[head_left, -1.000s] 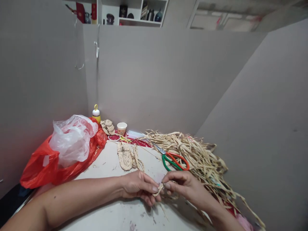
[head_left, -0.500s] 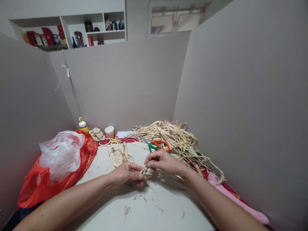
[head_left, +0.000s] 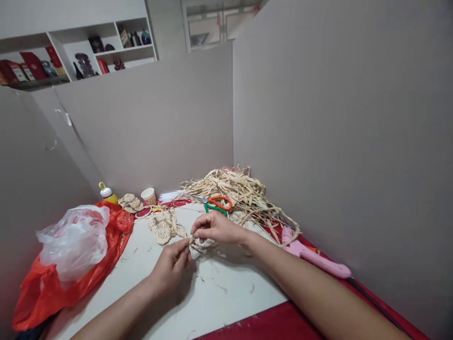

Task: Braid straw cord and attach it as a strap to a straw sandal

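Pinched between thumb and fingertips of my left hand is a thin straw braid, low over the white board. My right hand grips the same braid close by, fingers pressed together at its upper end. Loose strands trail from it to the right, partly under my right hand. Just behind the left fingers lies a flat woven straw piece with a braided tail. Scissors with orange and green handles rest beyond my right hand, against a heap of dry straw strands.
A red plastic bag with a clear bag on it occupies the left. Along the back stand a yellow bottle, a straw bundle and a paper cup. A pink corded tool lies right. Grey partitions enclose the table.
The camera view has swung right, so the scene sits further left. My left hand has turned, its knuckles now upward. Both hands still hold the braid.
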Demonstrator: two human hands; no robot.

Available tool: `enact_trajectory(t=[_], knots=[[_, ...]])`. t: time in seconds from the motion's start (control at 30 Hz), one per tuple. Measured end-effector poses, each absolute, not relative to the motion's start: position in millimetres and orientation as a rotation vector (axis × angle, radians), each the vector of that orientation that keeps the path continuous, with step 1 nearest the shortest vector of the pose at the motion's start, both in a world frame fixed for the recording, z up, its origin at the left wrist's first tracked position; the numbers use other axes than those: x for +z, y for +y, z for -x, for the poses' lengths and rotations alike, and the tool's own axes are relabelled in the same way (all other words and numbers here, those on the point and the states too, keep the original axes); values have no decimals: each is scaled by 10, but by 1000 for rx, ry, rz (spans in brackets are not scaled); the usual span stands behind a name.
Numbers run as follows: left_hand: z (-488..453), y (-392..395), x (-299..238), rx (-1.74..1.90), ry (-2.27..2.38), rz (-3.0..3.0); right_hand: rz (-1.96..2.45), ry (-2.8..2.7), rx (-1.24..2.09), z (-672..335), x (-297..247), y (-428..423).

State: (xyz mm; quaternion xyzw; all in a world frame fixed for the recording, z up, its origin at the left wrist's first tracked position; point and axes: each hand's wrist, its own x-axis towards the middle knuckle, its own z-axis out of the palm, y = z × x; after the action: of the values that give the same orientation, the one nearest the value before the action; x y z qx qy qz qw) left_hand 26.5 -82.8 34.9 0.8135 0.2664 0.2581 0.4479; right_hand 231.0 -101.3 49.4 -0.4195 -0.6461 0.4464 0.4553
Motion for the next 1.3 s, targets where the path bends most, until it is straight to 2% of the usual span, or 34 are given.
enact_trajectory(t=[0.1, 0.33, 0.67, 0.8, 1.0, 1.2, 1.3], knots=[[-231, -823, 259, 595, 682, -1981, 1025, -1606, 1120, -2280, 444, -1006], [-192, -736, 265, 517, 559, -1469, 1009, -1607, 1234, -2181, 312, -1002], [-179, -712, 248, 548, 638, -1311, 998, -1577, 1374, -2128, 332, -1059], [-174, -698, 238, 579, 695, -1265, 1065, -1670, 1073, -2212, 356, -1010], [-179, -647, 219, 610, 752, -1206, 1148, -1514, 522, -2218, 399, -1010], [-200, -689, 249, 655, 755, -1287, 999, -2028, -4, -2030, 376, -1114], [-203, -708, 251, 656, 731, -1329, 1022, -2086, -90, -1983, 340, -1124]])
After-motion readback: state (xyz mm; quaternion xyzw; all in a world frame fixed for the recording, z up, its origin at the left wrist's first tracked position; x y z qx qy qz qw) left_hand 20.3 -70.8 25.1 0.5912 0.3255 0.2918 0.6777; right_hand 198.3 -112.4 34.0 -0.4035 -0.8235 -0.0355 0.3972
